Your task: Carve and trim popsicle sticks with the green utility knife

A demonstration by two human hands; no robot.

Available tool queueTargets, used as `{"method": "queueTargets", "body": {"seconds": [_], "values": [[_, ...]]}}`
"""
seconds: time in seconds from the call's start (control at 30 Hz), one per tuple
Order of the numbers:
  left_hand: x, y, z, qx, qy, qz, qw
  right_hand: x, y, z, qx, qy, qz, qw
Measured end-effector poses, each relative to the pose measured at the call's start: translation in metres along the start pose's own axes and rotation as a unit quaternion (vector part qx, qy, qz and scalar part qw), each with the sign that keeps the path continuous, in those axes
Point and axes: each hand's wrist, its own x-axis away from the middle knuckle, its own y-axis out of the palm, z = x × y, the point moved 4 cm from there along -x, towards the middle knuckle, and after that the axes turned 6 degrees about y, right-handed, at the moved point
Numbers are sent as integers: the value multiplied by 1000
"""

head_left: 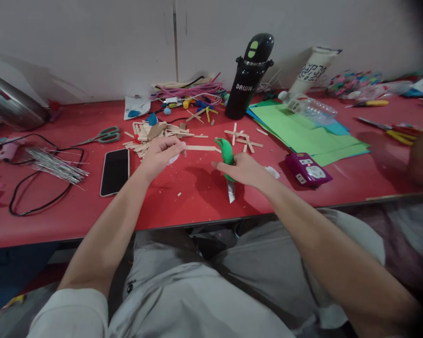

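left hand (165, 152) has one end of a stick (201, 148) pinched, sticking out sideways over the red bench (193, 202), and the right hand (245, 169) is gripping a green tool (227, 154) with its silver end toward the near edge. stick's far end is right by the tool, can't really tell if they touch. phone (115, 172)'s lying beside the left forearm.

Your red surface (193, 202) carries a phone (115, 172), grey-green scissors (109, 134), piled wooden sticks (144, 134), a black bottle (243, 87) and green paper (285, 126).
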Motion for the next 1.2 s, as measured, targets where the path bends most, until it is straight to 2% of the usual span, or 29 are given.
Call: {"method": "queueTargets", "body": {"seconds": [0.23, 0.37, 0.43, 0.53, 0.63, 0.7, 0.77, 0.97, 1.1, 1.2], "values": [[3, 6, 7, -79, 5, -16, 997, -8, 4, -1, 24, -45, -1, 999], [4, 8, 11, -104, 7, -15, 994, -9, -4, 6, 42, -51, 27, 997], [4, 9, 14, -117, 7, -16, 993, -9, -9, 8, 46, -75, 45, 995], [5, 11, 17, -144, 8, -18, 989, 0, -19, -1, 5, -173, 105, 979], [5, 15, 21, -164, 5, -31, 986, 19, -25, -19, -95, -308, 133, 937], [5, 19, 24, -164, -3, -50, 985, 33, -24, -30, -102, -386, 154, 904], [5, 23, 26, -159, -10, -69, 985, 44, -19, -38, -81, -435, 157, 883], [9, 31, 30, -137, -37, -98, 985, 49, -4, -40, -92, -444, 174, 874], [10, 33, 25, -105, -91, -132, 981, 48, 2, -38, -85, -446, 209, 866], [9, 34, 19, -72, -135, -144, 978, 49, 7, -38, -31, -466, 237, 852]]}}
